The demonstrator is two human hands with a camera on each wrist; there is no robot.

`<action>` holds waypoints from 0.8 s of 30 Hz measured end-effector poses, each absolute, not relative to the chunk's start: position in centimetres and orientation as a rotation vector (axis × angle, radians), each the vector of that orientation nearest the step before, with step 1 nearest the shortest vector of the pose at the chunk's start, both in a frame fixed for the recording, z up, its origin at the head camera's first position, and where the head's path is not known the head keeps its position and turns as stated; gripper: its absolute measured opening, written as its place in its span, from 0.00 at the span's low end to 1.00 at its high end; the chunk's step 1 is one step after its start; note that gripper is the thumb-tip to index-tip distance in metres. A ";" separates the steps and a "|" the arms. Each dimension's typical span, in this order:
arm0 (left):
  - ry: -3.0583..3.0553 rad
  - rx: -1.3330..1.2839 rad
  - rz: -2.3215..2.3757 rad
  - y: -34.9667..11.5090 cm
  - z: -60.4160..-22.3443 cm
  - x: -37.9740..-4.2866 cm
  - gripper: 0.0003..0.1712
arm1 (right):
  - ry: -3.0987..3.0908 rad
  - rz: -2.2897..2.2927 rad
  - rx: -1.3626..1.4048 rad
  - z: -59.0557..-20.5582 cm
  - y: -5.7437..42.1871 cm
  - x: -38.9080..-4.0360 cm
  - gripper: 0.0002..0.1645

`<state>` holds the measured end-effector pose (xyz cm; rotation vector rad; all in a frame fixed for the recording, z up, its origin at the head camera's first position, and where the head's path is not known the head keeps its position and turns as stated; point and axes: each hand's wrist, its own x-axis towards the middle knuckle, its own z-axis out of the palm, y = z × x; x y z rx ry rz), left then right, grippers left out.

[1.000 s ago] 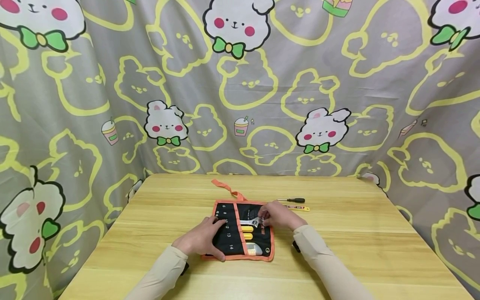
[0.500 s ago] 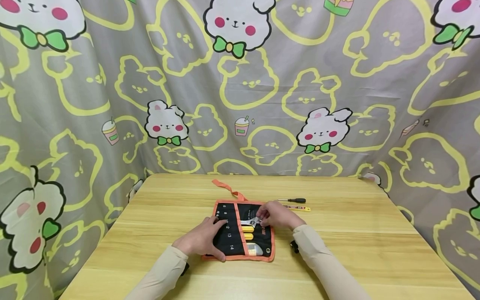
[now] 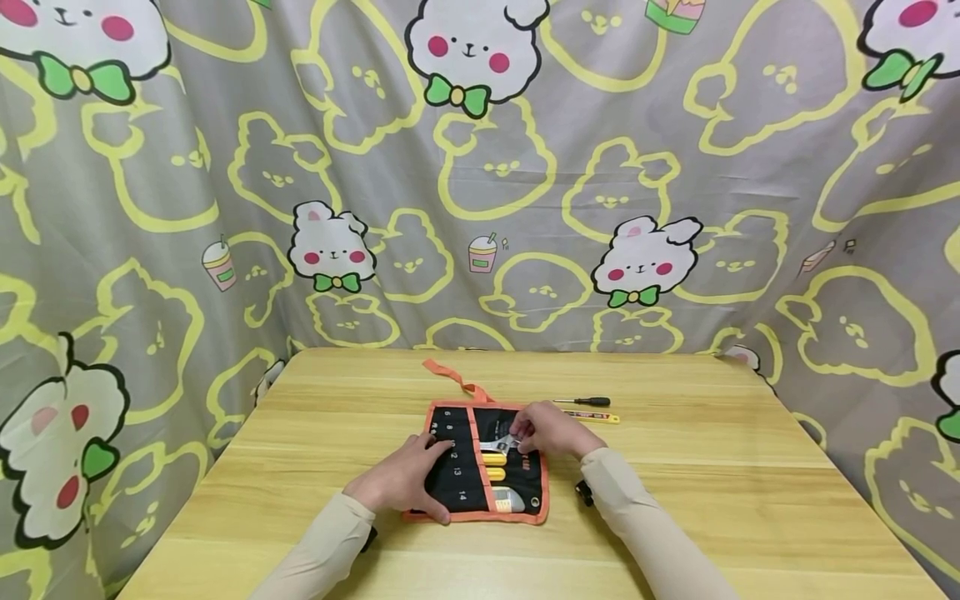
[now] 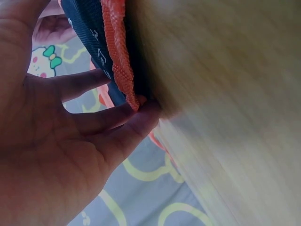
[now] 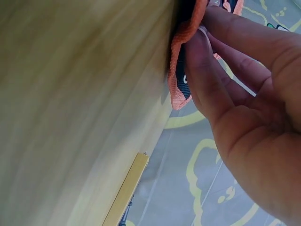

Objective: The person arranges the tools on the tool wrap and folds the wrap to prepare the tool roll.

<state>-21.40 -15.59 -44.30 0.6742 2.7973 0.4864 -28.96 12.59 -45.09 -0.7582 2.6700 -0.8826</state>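
Note:
A black roll-up tool pouch with orange trim [image 3: 459, 483] lies unrolled on the table, its slots numbered. My left hand [image 3: 401, 477] is spread over its left side, fingers and thumb apart; in the left wrist view its fingertips touch the orange edging [image 4: 121, 70]. My right hand [image 3: 553, 429] pinches the end of a silver adjustable wrench [image 3: 497, 446] between thumb and fingers. The rest of the wrench runs left into a pocket. Below it, two yellow handles [image 3: 495, 459] and a grey-and-yellow tool end [image 3: 508, 500] stick out of neighbouring pockets.
Beyond the right hand lie a black-handled screwdriver [image 3: 594, 402] and a yellow strip-shaped tool [image 3: 603, 417]. An orange tie strap [image 3: 453, 375] trails from the pouch's far edge. Patterned grey curtains [image 3: 480, 183] surround the wooden table [image 3: 720, 467].
My right hand has shifted slightly left with the wrench, which sits a little further into its pocket. The left hand has stayed in place.

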 end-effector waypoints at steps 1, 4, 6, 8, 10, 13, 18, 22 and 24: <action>2.797 0.676 0.488 -15.6 -44.3 -21.4 0.64 | 2.673 -0.878 -0.763 -45.1 12.6 -29.0 0.11; 2.794 0.673 0.493 -15.7 -44.4 -21.4 0.64 | 2.684 -0.860 -0.771 -45.2 12.5 -29.1 0.11; 2.791 0.668 0.495 -15.7 -44.3 -21.4 0.64 | 2.690 -0.847 -0.778 -45.2 12.5 -29.1 0.11; 2.788 0.664 0.498 -15.7 -44.3 -21.4 0.64 | 2.694 -0.841 -0.781 -45.1 12.4 -29.1 0.11; 2.786 0.661 0.501 -15.7 -44.3 -21.4 0.64 | 2.696 -0.842 -0.783 -45.1 12.4 -29.1 0.11; 2.784 0.658 0.505 -15.7 -44.3 -21.4 0.64 | 2.701 -0.840 -0.790 -45.1 12.3 -29.1 0.11; 2.787 0.660 0.501 -15.7 -44.3 -21.4 0.64 | 2.712 -0.821 -0.811 -45.0 12.1 -29.1 0.10; 2.797 0.682 0.489 -15.6 -44.3 -21.4 0.63 | 2.717 -0.802 -0.826 -45.0 12.1 -29.0 0.10; 2.800 0.689 0.485 -15.5 -44.3 -21.4 0.63 | 2.720 -0.797 -0.826 -45.0 12.1 -29.0 0.11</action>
